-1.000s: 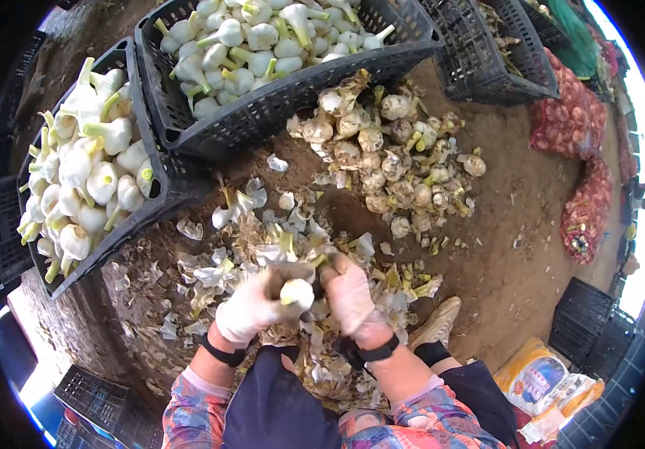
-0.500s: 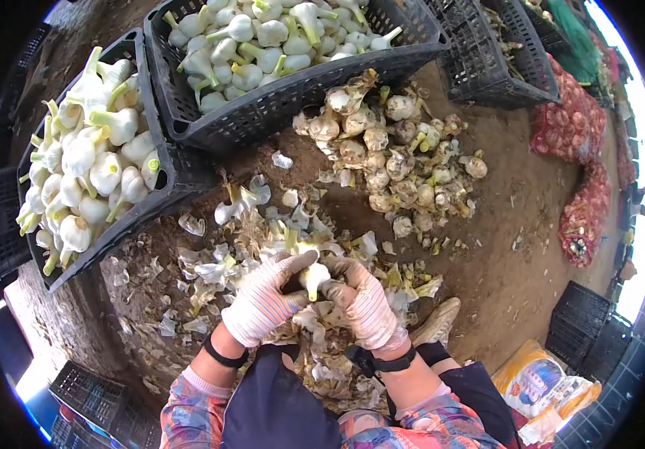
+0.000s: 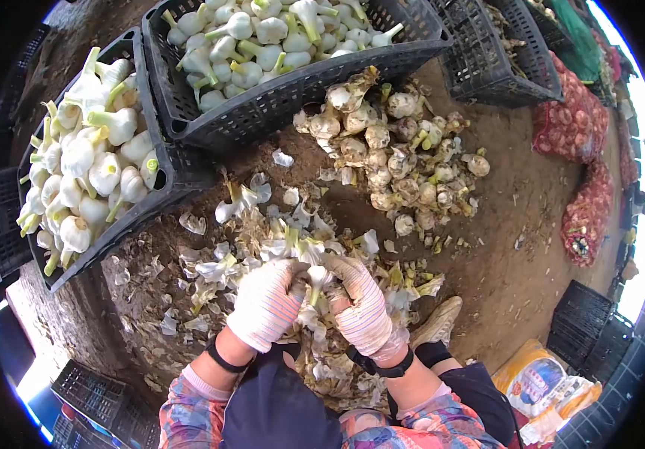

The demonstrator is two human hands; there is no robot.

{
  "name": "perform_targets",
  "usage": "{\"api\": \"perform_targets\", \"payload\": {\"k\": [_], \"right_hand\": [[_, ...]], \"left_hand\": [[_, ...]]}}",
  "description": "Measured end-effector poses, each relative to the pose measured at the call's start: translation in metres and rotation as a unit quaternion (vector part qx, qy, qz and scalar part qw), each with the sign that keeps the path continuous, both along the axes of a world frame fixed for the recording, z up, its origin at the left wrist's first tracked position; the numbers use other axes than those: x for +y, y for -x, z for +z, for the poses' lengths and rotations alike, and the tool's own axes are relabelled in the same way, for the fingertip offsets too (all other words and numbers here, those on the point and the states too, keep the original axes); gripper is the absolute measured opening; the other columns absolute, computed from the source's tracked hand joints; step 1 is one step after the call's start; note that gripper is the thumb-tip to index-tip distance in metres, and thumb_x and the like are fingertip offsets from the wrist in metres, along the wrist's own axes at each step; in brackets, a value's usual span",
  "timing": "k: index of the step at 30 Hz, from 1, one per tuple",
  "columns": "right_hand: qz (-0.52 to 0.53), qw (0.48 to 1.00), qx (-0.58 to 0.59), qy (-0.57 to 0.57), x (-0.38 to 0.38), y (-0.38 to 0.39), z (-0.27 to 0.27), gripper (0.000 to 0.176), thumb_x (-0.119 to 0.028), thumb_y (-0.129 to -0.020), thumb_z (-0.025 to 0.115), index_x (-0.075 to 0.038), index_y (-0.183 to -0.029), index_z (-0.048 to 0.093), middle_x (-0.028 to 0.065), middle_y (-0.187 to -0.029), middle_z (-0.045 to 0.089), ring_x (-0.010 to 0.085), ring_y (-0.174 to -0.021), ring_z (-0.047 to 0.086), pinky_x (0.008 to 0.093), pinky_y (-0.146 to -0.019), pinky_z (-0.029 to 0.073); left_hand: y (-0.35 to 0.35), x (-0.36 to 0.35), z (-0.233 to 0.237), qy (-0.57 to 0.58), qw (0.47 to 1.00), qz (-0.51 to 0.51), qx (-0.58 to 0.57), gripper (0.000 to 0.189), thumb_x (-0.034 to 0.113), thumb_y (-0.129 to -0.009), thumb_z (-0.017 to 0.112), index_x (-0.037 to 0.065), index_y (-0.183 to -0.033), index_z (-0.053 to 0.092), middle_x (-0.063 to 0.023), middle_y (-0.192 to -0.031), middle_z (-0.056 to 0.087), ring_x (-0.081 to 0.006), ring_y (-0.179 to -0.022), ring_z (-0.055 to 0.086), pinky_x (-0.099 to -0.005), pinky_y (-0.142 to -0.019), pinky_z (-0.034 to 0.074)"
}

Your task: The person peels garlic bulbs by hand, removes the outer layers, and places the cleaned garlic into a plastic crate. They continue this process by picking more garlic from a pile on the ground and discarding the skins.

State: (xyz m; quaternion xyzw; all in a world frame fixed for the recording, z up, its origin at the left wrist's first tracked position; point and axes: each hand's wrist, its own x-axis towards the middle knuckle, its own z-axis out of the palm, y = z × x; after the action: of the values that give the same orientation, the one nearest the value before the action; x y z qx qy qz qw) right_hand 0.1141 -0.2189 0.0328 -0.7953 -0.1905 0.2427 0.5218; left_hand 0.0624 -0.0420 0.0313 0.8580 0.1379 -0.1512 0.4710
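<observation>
A white garlic bulb sits between my two gloved hands, its short pale stem pointing down toward me. My left hand is closed around the bulb's left side, in a striped, dirt-stained glove. From the right, my right hand, gloved the same way, has its fingers bent against the bulb. The fingertips of both hands are partly hidden. Papery garlic skins lie thick on the ground under and around the hands. Beyond them is a heap of dirty, untrimmed garlic bulbs.
Black plastic crates of clean garlic stand at the left and the back. Another crate is at the back right. Red mesh sacks lie at the right. A yellow-and-white bag and my shoe are nearer me.
The garlic bulb has shifted slightly upward in view and turned between my hands. My right fingers have moved up along it. The crates and heap look the same.
</observation>
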Motion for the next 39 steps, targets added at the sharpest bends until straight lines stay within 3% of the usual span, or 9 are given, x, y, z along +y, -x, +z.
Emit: {"api": "perform_targets", "payload": {"k": [2,4,7,13,24,32,34,35,39], "right_hand": [[-0.005,1.0,-0.01,-0.004,0.001,0.005,-0.005,0.045,0.005,-0.083,0.05,0.001,-0.127,0.055,0.0197,-0.121,0.058,0.0307,-0.113,0.057,0.0359,-0.101,0.042],[-0.145,0.95,0.246,-0.123,0.006,0.014,-0.009,0.043,0.004,-0.084,0.048,0.001,-0.127,0.054,0.0167,-0.122,0.059,0.0251,-0.111,0.058,0.0328,-0.099,0.043],[-0.164,0.932,0.283,-0.155,0.009,0.01,-0.003,0.042,0.004,-0.085,0.048,0.001,-0.127,0.054,0.0145,-0.121,0.059,0.0205,-0.11,0.057,0.0311,-0.098,0.044],[0.019,0.999,-0.042,-0.02,0.0,-0.009,-0.011,0.047,0.008,-0.077,0.051,0.0,-0.124,0.056,0.0153,-0.119,0.059,0.0269,-0.111,0.058,0.0348,-0.098,0.043],[-0.053,0.941,0.311,-0.119,-0.009,-0.012,-0.015,0.044,0.003,-0.089,0.048,-0.002,-0.133,0.05,0.0093,-0.123,0.059,0.0174,-0.113,0.054,0.0311,-0.099,0.042],[0.052,0.962,0.253,0.087,0.003,-0.027,-0.013,0.049,-0.003,-0.087,0.051,-0.001,-0.135,0.05,0.0096,-0.103,0.064,0.016,-0.088,0.059,0.0289,-0.079,0.049],[0.044,0.963,0.264,-0.027,-0.002,-0.026,-0.014,0.052,0.002,-0.082,0.052,-0.002,-0.134,0.051,0.007,-0.101,0.066,0.0144,-0.084,0.06,0.0277,-0.079,0.049],[-0.016,0.911,0.406,-0.067,-0.004,-0.026,-0.009,0.053,0.003,-0.08,0.054,-0.003,-0.133,0.052,0.005,-0.1,0.066,0.0132,-0.083,0.061,0.0273,-0.078,0.05],[-0.172,0.767,0.58,-0.213,-0.009,-0.014,-0.004,0.051,-0.003,-0.079,0.064,-0.004,-0.129,0.055,0.0015,-0.101,0.065,0.0103,-0.08,0.061,0.0239,-0.073,0.051]], "left_hand": [[-0.008,0.004,0.001,0.015,0.999,0.026,0.012,0.019,0.004,-0.086,0.056,-0.002,-0.101,0.065,-0.0122,-0.084,0.069,-0.0188,-0.076,0.066,-0.03,-0.073,0.053],[-0.009,0.006,-0.004,0.059,0.996,0.062,-0.023,0.016,0.01,-0.086,0.059,0.002,-0.097,0.066,-0.0166,-0.081,0.067,-0.0291,-0.069,0.066,-0.0373,-0.065,0.052],[-0.009,0.012,0.001,0.36,0.892,0.246,0.119,0.018,0.015,-0.085,0.064,0.0,-0.095,0.067,-0.0111,-0.08,0.068,-0.0172,-0.069,0.064,-0.0331,-0.065,0.051],[-0.018,0.014,0.005,0.091,0.993,0.023,0.071,0.024,0.017,-0.08,0.068,0.0,-0.096,0.07,-0.0152,-0.082,0.069,-0.0234,-0.073,0.067,-0.0329,-0.067,0.053],[-0.021,0.013,-0.009,0.323,0.91,0.174,0.193,0.017,0.01,-0.076,0.061,-0.004,-0.085,0.067,-0.005,-0.07,0.064,-0.0102,-0.064,0.057,-0.0279,-0.06,0.048],[-0.014,0.003,-0.032,0.171,0.976,0.09,0.099,0.014,0.012,-0.076,0.062,-0.001,-0.083,0.064,-0.0165,-0.071,0.064,-0.0233,-0.065,0.062,-0.036,-0.062,0.05],[-0.016,0.01,-0.047,0.037,0.993,0.116,-0.011,0.014,0.013,-0.076,0.065,0.0,-0.081,0.063,-0.0181,-0.073,0.064,-0.0277,-0.066,0.063,-0.0378,-0.063,0.05],[-0.021,0.019,-0.051,-0.103,0.982,0.144,-0.065,0.013,0.012,-0.077,0.066,0.0,-0.08,0.062,-0.0186,-0.074,0.065,-0.0323,-0.066,0.062,-0.039,-0.063,0.051],[-0.03,0.045,-0.051,0.115,0.933,0.339,0.042,0.011,0.009,-0.081,0.066,-0.001,-0.08,0.063,-0.0096,-0.072,0.067,-0.0169,-0.065,0.063,-0.0322,-0.062,0.051]]}}
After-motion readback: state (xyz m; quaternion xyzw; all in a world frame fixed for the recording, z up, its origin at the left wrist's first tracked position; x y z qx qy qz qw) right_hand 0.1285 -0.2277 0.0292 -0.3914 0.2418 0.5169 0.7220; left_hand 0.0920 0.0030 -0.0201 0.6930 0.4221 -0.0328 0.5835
